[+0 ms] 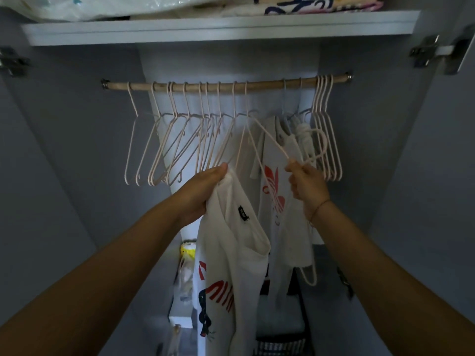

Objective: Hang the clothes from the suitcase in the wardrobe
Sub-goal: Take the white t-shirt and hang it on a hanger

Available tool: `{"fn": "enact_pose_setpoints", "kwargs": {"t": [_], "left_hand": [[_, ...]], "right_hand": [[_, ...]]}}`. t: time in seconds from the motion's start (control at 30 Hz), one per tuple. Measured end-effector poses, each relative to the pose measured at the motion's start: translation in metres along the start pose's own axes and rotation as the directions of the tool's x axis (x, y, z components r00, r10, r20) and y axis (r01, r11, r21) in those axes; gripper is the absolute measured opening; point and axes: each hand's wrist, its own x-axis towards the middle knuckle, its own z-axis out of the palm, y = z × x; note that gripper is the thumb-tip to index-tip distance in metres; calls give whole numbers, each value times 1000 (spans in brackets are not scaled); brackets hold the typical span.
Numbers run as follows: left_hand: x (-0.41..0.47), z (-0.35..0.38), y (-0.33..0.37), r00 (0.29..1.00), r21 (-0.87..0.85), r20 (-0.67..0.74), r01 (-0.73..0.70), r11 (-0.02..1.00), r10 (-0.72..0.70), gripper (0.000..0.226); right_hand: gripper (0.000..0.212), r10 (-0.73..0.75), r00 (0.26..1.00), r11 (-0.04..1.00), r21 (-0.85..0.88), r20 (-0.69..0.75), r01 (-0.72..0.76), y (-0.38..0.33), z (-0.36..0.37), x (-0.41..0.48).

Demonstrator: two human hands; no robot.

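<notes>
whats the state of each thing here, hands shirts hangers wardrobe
left hand, gripping the white shirt
white shirt, not yet on a hanger
right hand, gripping the loose hanger
loose hanger, off the rod
other hangers, empty, hooked on the rod
red-print shirt, already hung
wardrobe, open

It's a home, by the look of it, seen from in front of an open grey wardrobe (77, 129). A wooden rail (264, 83) spans it from side wall to side wall, strung with pale wire hangers (329, 147) and white printed tops (272, 181). Folded fabrics (321, 5) lie along the shelf (205, 29) above, and door hinges (425, 51) sit at both upper corners.
</notes>
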Motion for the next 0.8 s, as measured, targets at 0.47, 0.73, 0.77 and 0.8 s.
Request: {"fn": "enact_pose_setpoints", "kwargs": {"t": [0.47, 0.73, 0.77, 0.8], "left_hand": [[-3, 2, -42, 999, 264, -8, 37, 964, -36, 52], [-1, 2, -49, 998, 198, -13, 68, 978, -66, 57], [-1, 1, -48, 997, 173, -24, 76, 982, -73, 57], [0, -1, -46, 996, 140, -37, 84, 987, -80, 58]], "right_hand": [[33, -200, 977, 886, 413, -68, 210, -21, 2, -15], [41, -127, 992, 737, 671, 18, 82, 0, 7, -17], [43, -108, 994, 717, 695, 35, 54, 5, 7, -17], [43, -88, 995, 700, 713, 44, 30, 9, 8, -17]]}}
